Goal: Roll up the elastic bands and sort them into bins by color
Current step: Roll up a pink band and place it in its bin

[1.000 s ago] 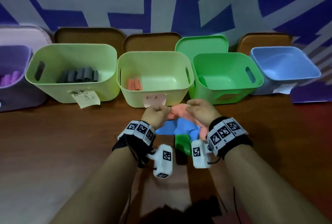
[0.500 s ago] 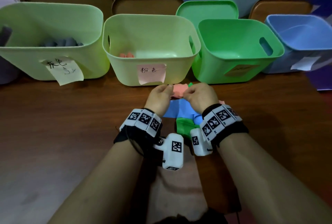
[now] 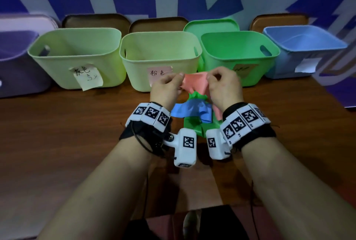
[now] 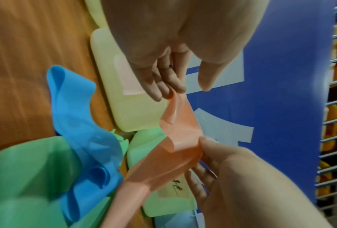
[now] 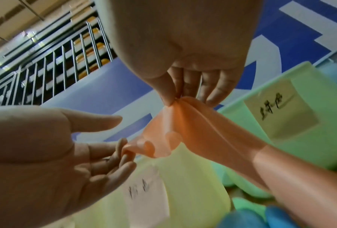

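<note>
A pink elastic band (image 3: 194, 83) is stretched between both hands just above the table, in front of the pink-labelled bin (image 3: 134, 74). My left hand (image 3: 180, 78) holds its left end with curled fingers (image 4: 163, 86), the thumb sticking out apart. The thumb and forefinger of my right hand (image 3: 211, 77) pinch its right corner (image 5: 175, 100). The band's tail (image 4: 136, 182) runs down to a pile under my wrists. There a blue band (image 3: 192, 110) lies crumpled over a green band (image 3: 194, 126).
Bins line the back of the wooden table: purple (image 3: 15, 76), grey-labelled light green (image 3: 57, 66), the pink-labelled one, green (image 3: 238, 60) and blue (image 3: 289, 60). Lids lean on the wall behind them. Bare tabletop (image 3: 67, 134) lies on both sides of my arms.
Both hands have risen off the pile and moved apart, drawing the pink band's end open between them. The camera view has tilted up again.
</note>
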`<state>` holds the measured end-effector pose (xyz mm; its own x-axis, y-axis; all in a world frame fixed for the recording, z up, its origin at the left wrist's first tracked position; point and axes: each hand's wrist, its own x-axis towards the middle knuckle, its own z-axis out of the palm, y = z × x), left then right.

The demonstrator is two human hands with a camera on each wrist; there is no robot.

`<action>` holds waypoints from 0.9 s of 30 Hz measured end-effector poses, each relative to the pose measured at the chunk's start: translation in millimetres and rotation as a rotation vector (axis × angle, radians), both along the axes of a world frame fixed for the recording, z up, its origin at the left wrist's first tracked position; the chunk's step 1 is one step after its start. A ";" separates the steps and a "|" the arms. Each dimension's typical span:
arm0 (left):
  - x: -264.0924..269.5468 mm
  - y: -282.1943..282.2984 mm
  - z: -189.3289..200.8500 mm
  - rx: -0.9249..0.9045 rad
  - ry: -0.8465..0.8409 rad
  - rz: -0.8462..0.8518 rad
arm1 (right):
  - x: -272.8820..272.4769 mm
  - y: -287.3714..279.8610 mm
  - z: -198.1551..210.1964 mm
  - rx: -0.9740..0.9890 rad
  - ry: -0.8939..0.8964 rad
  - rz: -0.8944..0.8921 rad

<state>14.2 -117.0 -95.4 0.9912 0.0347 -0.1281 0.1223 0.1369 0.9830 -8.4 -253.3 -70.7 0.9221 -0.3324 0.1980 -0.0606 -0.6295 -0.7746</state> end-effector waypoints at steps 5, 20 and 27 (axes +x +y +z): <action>-36.7 1.3 40.9 0.010 -0.133 0.012 | -32.3 0.1 41.6 0.151 -0.153 0.033; -135.1 56.4 71.1 0.200 -0.023 -0.219 | -111.3 51.1 96.2 0.910 -0.121 0.299; -152.6 69.6 68.4 0.033 -0.007 -0.190 | -135.5 56.9 79.7 0.852 0.040 0.372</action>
